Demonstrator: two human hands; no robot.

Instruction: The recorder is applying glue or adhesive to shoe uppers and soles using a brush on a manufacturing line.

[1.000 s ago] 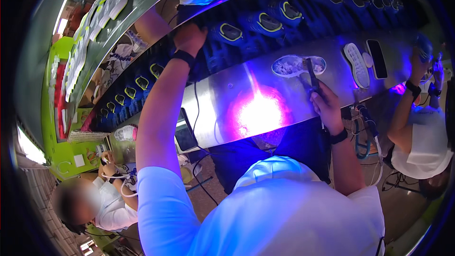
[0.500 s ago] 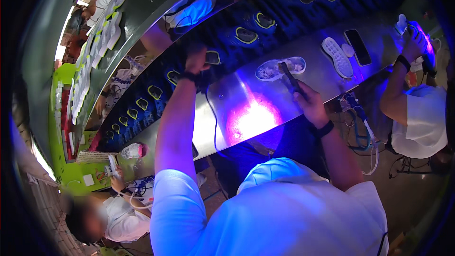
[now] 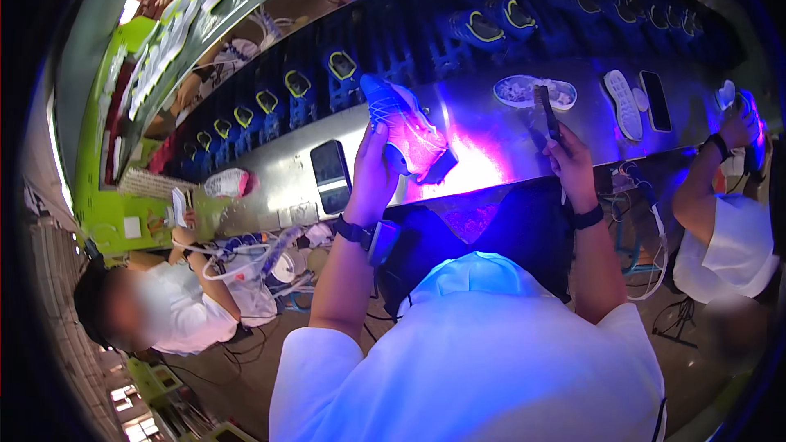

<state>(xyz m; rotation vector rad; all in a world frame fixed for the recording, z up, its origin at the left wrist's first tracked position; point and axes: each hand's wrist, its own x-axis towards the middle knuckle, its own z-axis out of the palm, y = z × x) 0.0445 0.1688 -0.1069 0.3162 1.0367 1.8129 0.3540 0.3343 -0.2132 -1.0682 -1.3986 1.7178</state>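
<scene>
My left hand (image 3: 372, 178) is closed around a shoe upper (image 3: 403, 127) lit pink and blue, holding it tilted over the near part of the metal bench (image 3: 274, 160). In my right hand (image 3: 571, 165) is a dark-handled brush (image 3: 547, 115). Its head reaches the near side of a shallow oval dish (image 3: 501, 100) with whitish, lumpy contents; I cannot tell whether it touches them. A bright pink-violet glow falls on the bench between my hands, just right of the upper.
Several dark shoes with yellow-green collars stand along the dark conveyor (image 3: 426, 41) beyond the bench. A white sole (image 3: 624, 106) and a phone (image 3: 655, 101) lie right of the dish; another phone (image 3: 330, 176) lies left. Co-workers (image 3: 184, 299) sit on both sides.
My left hand has come back from the conveyor toward me, bringing a shoe upper over the bench. My right hand still has the brush at the dish. The whole view has shifted.
</scene>
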